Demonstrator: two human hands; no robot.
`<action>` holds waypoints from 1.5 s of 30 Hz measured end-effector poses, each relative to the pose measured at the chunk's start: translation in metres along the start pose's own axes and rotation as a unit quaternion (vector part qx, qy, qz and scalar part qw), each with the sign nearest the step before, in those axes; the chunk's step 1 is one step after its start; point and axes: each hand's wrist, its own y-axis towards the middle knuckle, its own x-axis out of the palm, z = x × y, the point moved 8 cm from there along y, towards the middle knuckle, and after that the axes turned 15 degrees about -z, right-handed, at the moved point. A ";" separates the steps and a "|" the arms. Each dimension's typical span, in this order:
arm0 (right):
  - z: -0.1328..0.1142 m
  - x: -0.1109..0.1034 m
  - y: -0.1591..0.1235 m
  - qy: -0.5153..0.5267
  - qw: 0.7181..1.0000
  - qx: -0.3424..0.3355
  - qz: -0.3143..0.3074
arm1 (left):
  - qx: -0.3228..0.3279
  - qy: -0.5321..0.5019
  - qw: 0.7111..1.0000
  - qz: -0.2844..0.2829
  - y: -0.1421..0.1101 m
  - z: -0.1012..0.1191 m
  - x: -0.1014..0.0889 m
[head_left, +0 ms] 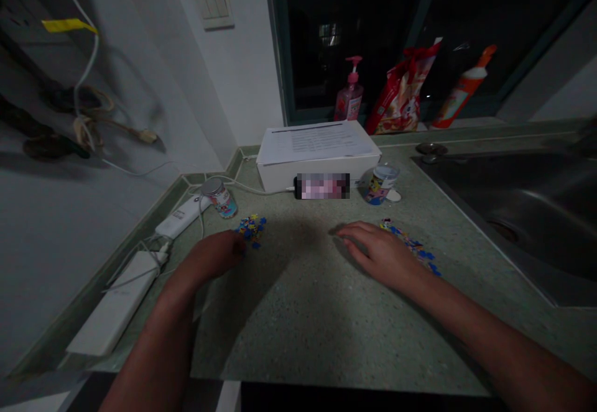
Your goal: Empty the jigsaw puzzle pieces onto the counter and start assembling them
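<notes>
My left hand (220, 253) is at the near-left edge of a small pile of puzzle pieces (252, 228), blue, yellow and white. Its fingers curl down in a closed shape, and whatever they may hold is hidden. My right hand (380, 249) lies low over the counter, fingers stretched out to the left, with nothing seen in them. Just beyond and to the right of it spreads a second strip of puzzle pieces (413, 245), partly hidden by the hand and wrist. A jar with a grey lid (220, 198) and a printed tub with a clear lid (380, 183) stand behind the piles.
A phone (321, 186) with a blurred screen leans against a white box (275, 174) topped with paper. White power strips (119, 303) and cables line the left wall. A steel sink (527, 194) is at right. A pink pump bottle (349, 95) and red bag (401, 95) stand behind.
</notes>
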 end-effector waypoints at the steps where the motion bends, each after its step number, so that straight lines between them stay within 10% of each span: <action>1: 0.000 -0.001 0.000 0.000 1.000 0.001 0.000 | 0.017 -0.001 1.000 -0.010 0.000 0.001 0.002; 11: -0.001 -0.001 0.000 0.000 1.000 0.007 -0.009 | 0.151 -0.042 0.985 -0.078 -0.007 0.039 0.012; 19: 0.000 -0.001 0.000 -0.004 1.000 0.009 -0.011 | 0.090 -0.024 0.994 -0.051 -0.005 0.014 0.003; 45: 0.004 0.006 0.000 -0.017 0.999 0.015 -0.030 | 0.187 -0.017 0.979 -0.077 0.005 0.050 0.027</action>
